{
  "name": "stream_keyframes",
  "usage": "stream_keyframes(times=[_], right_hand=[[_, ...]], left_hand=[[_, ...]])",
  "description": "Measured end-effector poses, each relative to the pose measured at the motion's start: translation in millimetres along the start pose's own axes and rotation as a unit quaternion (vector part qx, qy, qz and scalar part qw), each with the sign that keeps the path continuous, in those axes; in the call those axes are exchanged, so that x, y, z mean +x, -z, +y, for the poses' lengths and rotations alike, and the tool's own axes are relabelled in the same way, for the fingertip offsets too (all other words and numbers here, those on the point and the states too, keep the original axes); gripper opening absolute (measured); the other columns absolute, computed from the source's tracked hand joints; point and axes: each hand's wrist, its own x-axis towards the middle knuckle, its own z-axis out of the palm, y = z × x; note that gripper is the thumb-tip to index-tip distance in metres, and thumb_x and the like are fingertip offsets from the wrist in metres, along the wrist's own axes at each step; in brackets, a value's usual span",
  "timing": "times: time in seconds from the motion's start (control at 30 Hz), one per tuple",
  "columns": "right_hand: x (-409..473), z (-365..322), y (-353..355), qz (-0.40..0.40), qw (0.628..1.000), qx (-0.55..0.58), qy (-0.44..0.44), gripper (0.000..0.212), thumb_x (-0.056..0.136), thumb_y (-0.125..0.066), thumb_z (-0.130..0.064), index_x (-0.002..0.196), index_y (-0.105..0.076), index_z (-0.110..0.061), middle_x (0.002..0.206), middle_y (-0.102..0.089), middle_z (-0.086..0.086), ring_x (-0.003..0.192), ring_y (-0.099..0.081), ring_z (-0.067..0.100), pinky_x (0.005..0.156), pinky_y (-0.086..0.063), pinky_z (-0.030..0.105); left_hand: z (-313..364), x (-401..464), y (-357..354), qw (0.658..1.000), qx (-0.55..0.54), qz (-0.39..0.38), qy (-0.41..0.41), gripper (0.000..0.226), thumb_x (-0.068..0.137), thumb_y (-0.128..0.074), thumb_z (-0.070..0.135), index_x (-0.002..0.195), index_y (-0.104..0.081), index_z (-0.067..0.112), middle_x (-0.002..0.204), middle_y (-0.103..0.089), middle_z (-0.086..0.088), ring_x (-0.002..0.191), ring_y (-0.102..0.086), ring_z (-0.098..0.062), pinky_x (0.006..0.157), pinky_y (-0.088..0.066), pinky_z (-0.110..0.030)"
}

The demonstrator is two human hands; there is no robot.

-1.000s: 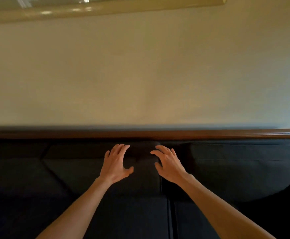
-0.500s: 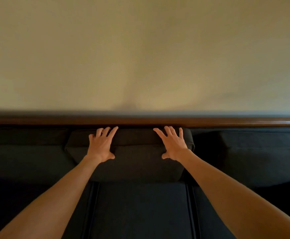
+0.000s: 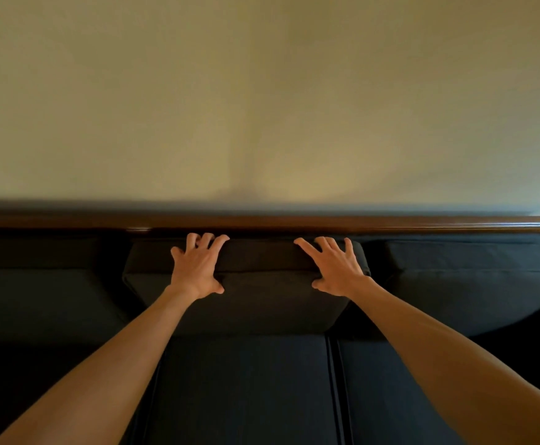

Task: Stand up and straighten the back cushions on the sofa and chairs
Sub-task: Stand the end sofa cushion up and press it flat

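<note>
Beige wall (image 3: 262, 91) fills the upper half of what you see, plain and softly lit, with a faint shadow down its middle. Below it runs the dark sofa (image 3: 246, 390), its flat seat cushions spreading across the bottom of the view with a narrow seam between the middle one and the one on your right. A brown wooden rail (image 3: 390, 222) caps the sofa's back, running the full width just under the wall.

Three back cushions lean against that back. The left back cushion (image 3: 37, 284) sits in deep shadow, and its outline is hard to read. The right back cushion (image 3: 471, 277) stands against the rail with a rounded lower corner. Between them is the middle back cushion (image 3: 262, 297), standing on the seat with its top edge just under the rail, slightly proud of its neighbours.

Both your bare forearms reach up from the bottom corners to that middle cushion. Your left hand (image 3: 198, 268) grips its top edge near the left end, fingers curled over the top and thumb pressed on the front face. Your right hand (image 3: 336, 269) rests near the right end, fingers spread wide and fairly straight across the top, thumb on the front.
</note>
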Motion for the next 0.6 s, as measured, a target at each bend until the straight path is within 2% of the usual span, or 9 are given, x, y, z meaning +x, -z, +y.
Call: stream_keyframes(times=[0.17,0.23,0.3,0.37,0.43,0.5,0.6], right_hand=[[-8,13,-3,-0.016,1.0,0.004,-0.017,0.107,0.083,-0.072,-0.035,0.152,0.009,-0.04,0.159,-0.014,0.01,0.15,-0.006,0.03,0.114,-0.007,0.066],[-8,-1,-2,-0.013,0.999,0.001,-0.038,0.11,0.081,-0.074,-0.033,0.154,0.008,-0.034,0.161,-0.006,0.012,0.15,0.0,0.031,0.114,-0.004,0.067],[-5,-28,-1,0.023,0.999,0.004,-0.029,0.117,0.075,-0.078,-0.031,0.155,0.007,-0.023,0.163,0.003,0.011,0.15,0.006,0.029,0.115,-0.001,0.066],[-1,-57,-6,0.067,0.996,0.056,0.016,0.12,0.071,-0.078,-0.024,0.155,0.008,-0.017,0.164,0.011,0.006,0.15,0.012,0.024,0.118,0.001,0.06],[2,-78,-14,0.066,0.994,0.073,0.053,0.119,0.073,-0.076,-0.021,0.155,0.011,-0.017,0.163,0.015,0.002,0.149,0.016,0.02,0.12,0.001,0.056],[3,-77,-25,0.069,0.996,0.029,0.053,0.12,0.074,-0.077,-0.025,0.155,0.011,-0.018,0.163,0.015,0.002,0.149,0.015,0.019,0.121,0.001,0.051],[-3,-40,-32,0.081,0.997,0.005,0.011,0.12,0.069,-0.077,-0.031,0.156,0.004,-0.017,0.164,0.009,0.001,0.151,0.008,0.018,0.122,0.0,0.043]], left_hand=[[15,5,-2,1.0,-0.018,0.001,-0.008,0.113,0.062,-0.088,0.045,0.15,-0.019,0.033,0.15,-0.029,0.0,0.138,-0.019,-0.032,0.102,-0.034,-0.059],[12,4,-2,1.0,-0.029,0.002,-0.004,0.113,0.063,-0.086,0.046,0.151,-0.017,0.031,0.152,-0.027,0.0,0.139,-0.018,-0.032,0.104,-0.032,-0.059],[16,0,-3,0.997,-0.068,0.018,-0.008,0.11,0.067,-0.082,0.047,0.153,-0.015,0.03,0.155,-0.022,0.001,0.14,-0.016,-0.031,0.106,-0.029,-0.057],[33,-8,-6,0.988,-0.146,0.048,-0.031,0.106,0.073,-0.076,0.039,0.154,-0.008,0.028,0.161,-0.012,0.002,0.146,-0.011,-0.025,0.112,-0.018,-0.054],[51,-17,-14,0.98,-0.184,0.048,-0.055,0.107,0.077,-0.07,0.026,0.155,0.004,0.025,0.164,0.003,0.004,0.15,0.004,-0.016,0.119,0.0,-0.051],[56,-23,-27,0.989,-0.121,0.042,-0.072,0.109,0.079,-0.068,0.021,0.155,0.01,0.024,0.164,0.012,0.004,0.148,0.017,-0.013,0.12,0.01,-0.048],[33,-25,-35,0.995,-0.081,0.048,-0.04,0.109,0.078,-0.067,0.023,0.155,0.011,0.022,0.163,0.016,0.003,0.147,0.019,-0.014,0.12,0.009,-0.042]])
